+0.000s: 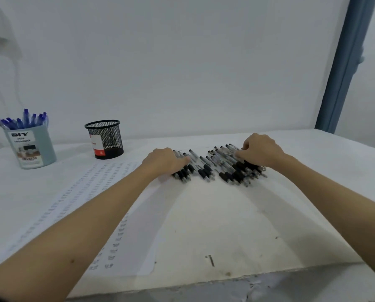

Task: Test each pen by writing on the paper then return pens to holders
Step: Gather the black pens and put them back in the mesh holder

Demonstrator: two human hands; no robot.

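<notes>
Several black-gripped clear pens (206, 168) lie in a loose pile on the white table, towards the back. My left hand (163, 160) rests on the pile's left end with its fingers curled over a few pens. My right hand (259, 150) lies on the right end, fingers bent down onto the pens there. A long sheet of paper (108, 192) covered in rows of small written marks stretches from the pile towards the front left. An empty black mesh holder (105, 139) stands behind the paper. A pale blue holder (33, 147) full of blue pens (27, 120) stands at the far left.
The table (225, 225) ends at a chipped front edge near the bottom of view. A small dark screw (210, 260) lies near that edge. A white wall runs behind the table, and a blue-grey post (343, 68) stands at the back right.
</notes>
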